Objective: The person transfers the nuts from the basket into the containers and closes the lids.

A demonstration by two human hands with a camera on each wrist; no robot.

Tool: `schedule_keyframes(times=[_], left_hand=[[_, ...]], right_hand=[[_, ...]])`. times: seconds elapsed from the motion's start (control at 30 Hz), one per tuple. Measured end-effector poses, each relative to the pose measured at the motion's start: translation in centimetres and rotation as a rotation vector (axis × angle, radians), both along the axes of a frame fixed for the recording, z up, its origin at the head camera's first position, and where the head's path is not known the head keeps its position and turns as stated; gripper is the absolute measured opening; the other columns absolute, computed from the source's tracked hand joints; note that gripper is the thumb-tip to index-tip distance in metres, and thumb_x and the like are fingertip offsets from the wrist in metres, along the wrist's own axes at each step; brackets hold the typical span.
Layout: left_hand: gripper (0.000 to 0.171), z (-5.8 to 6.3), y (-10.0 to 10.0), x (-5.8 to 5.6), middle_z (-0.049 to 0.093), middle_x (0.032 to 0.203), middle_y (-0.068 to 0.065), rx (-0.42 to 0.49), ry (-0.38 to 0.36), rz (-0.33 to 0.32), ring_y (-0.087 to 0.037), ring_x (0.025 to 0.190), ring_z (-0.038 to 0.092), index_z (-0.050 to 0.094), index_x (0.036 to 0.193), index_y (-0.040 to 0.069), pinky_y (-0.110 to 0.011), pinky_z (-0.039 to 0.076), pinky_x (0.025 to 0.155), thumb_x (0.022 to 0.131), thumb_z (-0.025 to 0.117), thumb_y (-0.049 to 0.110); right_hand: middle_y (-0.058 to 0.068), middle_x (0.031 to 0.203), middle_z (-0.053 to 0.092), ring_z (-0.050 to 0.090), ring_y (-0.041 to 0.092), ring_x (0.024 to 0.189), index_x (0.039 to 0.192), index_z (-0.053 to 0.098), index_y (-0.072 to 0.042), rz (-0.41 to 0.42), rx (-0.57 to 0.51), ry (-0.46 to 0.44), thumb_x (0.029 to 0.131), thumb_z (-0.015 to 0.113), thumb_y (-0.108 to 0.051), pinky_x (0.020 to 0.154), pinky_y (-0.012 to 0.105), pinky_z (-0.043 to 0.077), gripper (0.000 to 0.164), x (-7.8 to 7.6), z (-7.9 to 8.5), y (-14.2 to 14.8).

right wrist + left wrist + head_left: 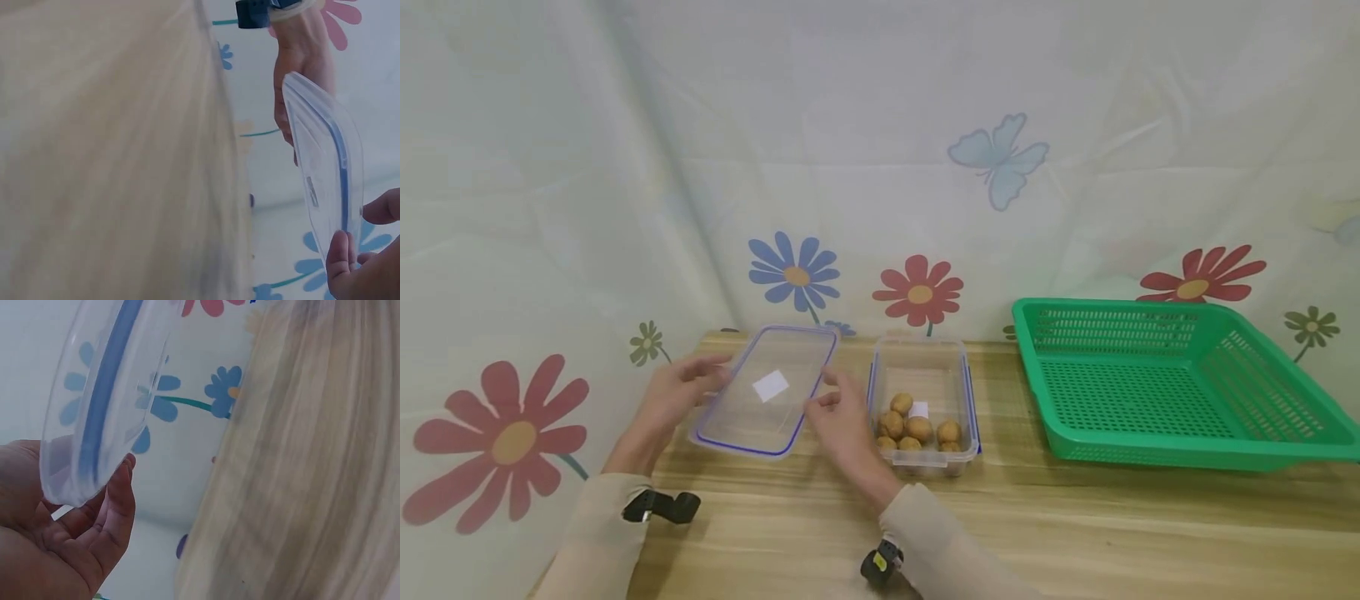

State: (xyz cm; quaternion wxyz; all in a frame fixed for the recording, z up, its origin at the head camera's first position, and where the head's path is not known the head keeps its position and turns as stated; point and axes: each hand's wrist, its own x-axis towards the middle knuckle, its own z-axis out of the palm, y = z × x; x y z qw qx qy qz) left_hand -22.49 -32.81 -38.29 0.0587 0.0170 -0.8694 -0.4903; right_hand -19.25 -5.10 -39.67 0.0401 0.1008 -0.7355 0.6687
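Observation:
A clear plastic lid [790,354] with a blue seal and a white paper label [771,386] is held between the two hands, raised off the table. My left hand [681,392] grips its left edge; in the left wrist view the fingers [119,506] curl at the rim. At the opposite edge, my right hand [842,417] pinches the lid between thumb and fingers, as the right wrist view shows. Just right of that hand stands an uncovered clear box [972,408] with several round brown walnut-like pieces [918,430] at its near end.
A green perforated plastic basket [1108,446] stands on the right of the wooden table [1000,517]. A white curtain [850,100] printed with flowers and a butterfly hangs behind the table and along the left.

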Motion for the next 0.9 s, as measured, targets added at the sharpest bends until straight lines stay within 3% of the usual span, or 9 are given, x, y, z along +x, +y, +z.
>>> schedule_keyframes(times=[0.1, 0.2, 0.5, 0.73, 0.9], left_hand=[[0.047, 0.5, 0.3, 0.1, 0.069, 0.128, -0.024, -0.007, 0.027, -0.022, -0.009, 0.097, 0.069, 0.061, 0.147, 0.001, -0.027, 0.061, 0.083, 0.107, 0.068, 0.024], [0.047, 1.0, 0.9, 0.3, 0.069, 0.128, -0.024, -0.018, 0.045, -0.035, -0.011, 0.097, 0.069, 0.062, 0.147, 0.003, -0.028, 0.062, 0.081, 0.106, 0.068, 0.026], [0.046, 2.8, 3.0, 0.9, 0.069, 0.13, -0.019, -0.026, 0.065, -0.037, -0.017, 0.104, 0.067, 0.063, 0.148, 0.007, -0.026, 0.059, 0.084, 0.107, 0.067, 0.028], [0.044, 3.7, 5.4, 1.0, 0.069, 0.127, -0.023, 0.037, 0.1, -0.064, -0.015, 0.1, 0.07, 0.065, 0.144, 0.004, -0.029, 0.062, 0.082, 0.103, 0.072, 0.018], [0.045, 3.9, 7.4, 0.6, 0.068, 0.128, -0.026, 0.06, 0.115, -0.105, -0.02, 0.101, 0.071, 0.063, 0.144, -0.001, -0.029, 0.062, 0.08, 0.103, 0.072, 0.016]], right_hand=[[0.01, 0.117, 0.066, 0.064, 0.011, 0.085, 0.146, 0.059, -0.003, 0.002, 0.042, -0.012, 0.091, 0.069, -0.007, 0.067, 0.026, 0.056, 0.055, -0.1, 1.0, 1.0], [0.008, 0.113, 0.069, 0.065, 0.013, 0.085, 0.145, 0.061, -0.005, -0.007, 0.055, -0.015, 0.09, 0.069, -0.007, 0.065, 0.027, 0.056, 0.056, -0.3, 1.9, 1.9], [0.007, 0.127, 0.069, 0.066, 0.017, 0.091, 0.143, 0.065, -0.007, 0.005, 0.033, -0.025, 0.092, 0.071, -0.006, 0.067, 0.029, 0.056, 0.051, -0.8, 3.4, 4.4], [0.005, 0.133, 0.067, 0.066, 0.021, 0.104, 0.143, 0.064, -0.01, 0.012, 0.093, -0.021, 0.096, 0.071, -0.011, 0.077, 0.033, 0.059, 0.048, -1.1, 4.1, 7.0], [0.011, 0.133, 0.067, 0.066, 0.027, 0.107, 0.143, 0.064, -0.006, 0.011, 0.075, 0.008, 0.095, 0.068, -0.007, 0.075, 0.031, 0.059, 0.047, -1.4, 4.4, 8.9]])
